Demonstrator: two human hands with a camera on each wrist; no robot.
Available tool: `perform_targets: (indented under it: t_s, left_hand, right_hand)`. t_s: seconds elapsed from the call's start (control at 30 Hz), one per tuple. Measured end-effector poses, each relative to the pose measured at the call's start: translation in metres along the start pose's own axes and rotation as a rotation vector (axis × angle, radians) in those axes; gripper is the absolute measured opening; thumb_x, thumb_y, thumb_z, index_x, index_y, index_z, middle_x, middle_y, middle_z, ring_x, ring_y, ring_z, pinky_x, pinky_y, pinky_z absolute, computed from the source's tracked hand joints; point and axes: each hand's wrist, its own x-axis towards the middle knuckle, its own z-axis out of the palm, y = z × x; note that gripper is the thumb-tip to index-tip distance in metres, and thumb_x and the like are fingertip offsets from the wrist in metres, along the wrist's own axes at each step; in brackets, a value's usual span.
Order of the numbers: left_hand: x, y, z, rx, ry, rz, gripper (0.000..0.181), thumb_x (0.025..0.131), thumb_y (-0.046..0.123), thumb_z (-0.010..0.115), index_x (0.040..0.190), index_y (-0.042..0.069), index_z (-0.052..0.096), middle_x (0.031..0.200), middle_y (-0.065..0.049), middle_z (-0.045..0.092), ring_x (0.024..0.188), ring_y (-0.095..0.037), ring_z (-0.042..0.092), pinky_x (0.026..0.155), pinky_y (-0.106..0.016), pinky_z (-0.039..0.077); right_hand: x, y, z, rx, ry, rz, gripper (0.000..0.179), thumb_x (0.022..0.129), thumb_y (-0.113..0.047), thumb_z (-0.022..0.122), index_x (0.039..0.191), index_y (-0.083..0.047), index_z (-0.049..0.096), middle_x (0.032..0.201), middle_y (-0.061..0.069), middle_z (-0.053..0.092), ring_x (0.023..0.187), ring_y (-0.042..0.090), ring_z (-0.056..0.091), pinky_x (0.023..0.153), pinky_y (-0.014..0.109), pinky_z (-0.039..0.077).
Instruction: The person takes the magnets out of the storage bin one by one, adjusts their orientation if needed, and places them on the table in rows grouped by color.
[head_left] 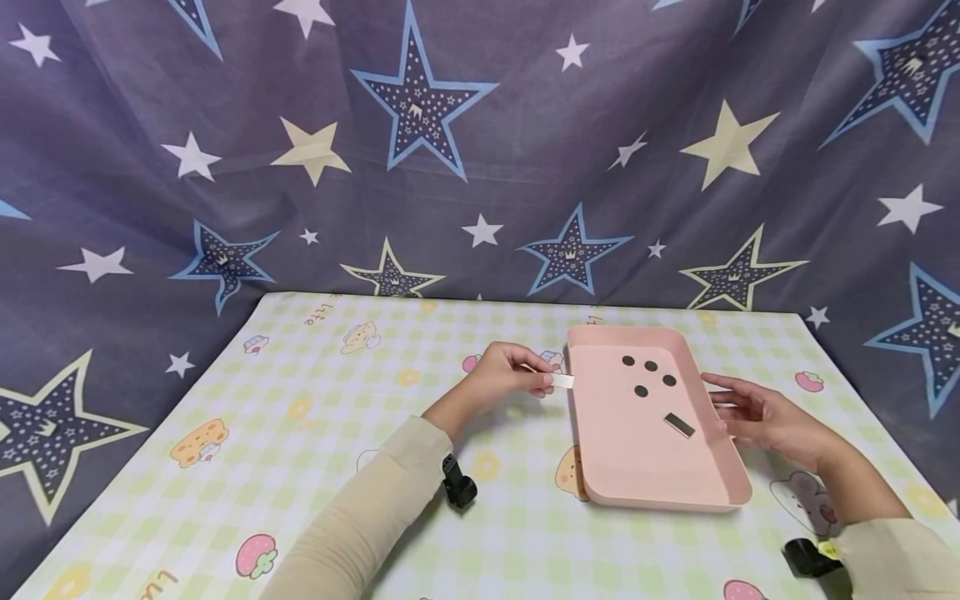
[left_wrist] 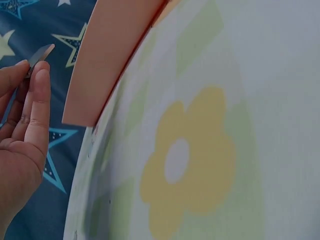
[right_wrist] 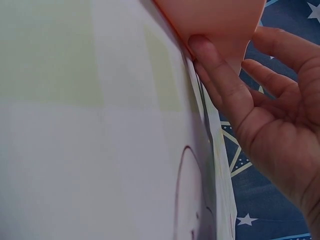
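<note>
My left hand (head_left: 510,371) pinches a small flat rectangular strip (head_left: 562,381), pale and shiny on top, between thumb and fingers. The strip's far end overlaps the left rim of a pink tray (head_left: 651,487) in the head view. Seen from the left wrist, the strip (left_wrist: 41,55) is tilted beside the tray's outer wall (left_wrist: 107,55). On the tray's right side, my right hand (head_left: 772,425) rests its fingertips against the outer wall, fingers fairly straight. Inside the tray lie several small black discs (head_left: 641,391) and a dark rectangular strip (head_left: 679,425) with a light border.
A checked cloth (head_left: 322,500) with cartoon prints covers the table. Behind the table's far edge hangs a dark curtain (head_left: 510,167) patterned with stars. Black wrist cameras are strapped at both sleeves.
</note>
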Motion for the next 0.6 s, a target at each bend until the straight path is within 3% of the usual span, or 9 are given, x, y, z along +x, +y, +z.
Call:
perform_targets:
  t_s: [0.27,0.6]
  left_hand:
    - [0.0,-0.006,-0.014,0.049,0.061,-0.068,0.017,0.084,-0.005,0.072,0.099,-0.012,0.07,0.084,-0.017,0.073,0.071,-0.019,0.072,0.072,-0.037,0.059]
    - [0.001,-0.018,-0.034,0.208,0.146,-0.104,0.013,0.081,0.002,0.077,0.093,-0.002,0.076,0.079,-0.006,0.073,0.071,-0.016,0.067,0.069,-0.032,0.057]
  right_hand:
    - [0.0,0.001,0.0,0.004,0.0,-0.005,0.065,0.096,0.008,0.052,0.154,-0.011,0.029,0.131,-0.011,0.056,0.114,0.005,0.058,0.084,0.032,0.055]
    - [0.0,0.001,0.0,0.008,-0.001,0.008,0.066,0.096,0.007,0.053,0.154,-0.012,0.028,0.132,-0.011,0.056,0.115,0.005,0.058,0.083,0.033,0.056]
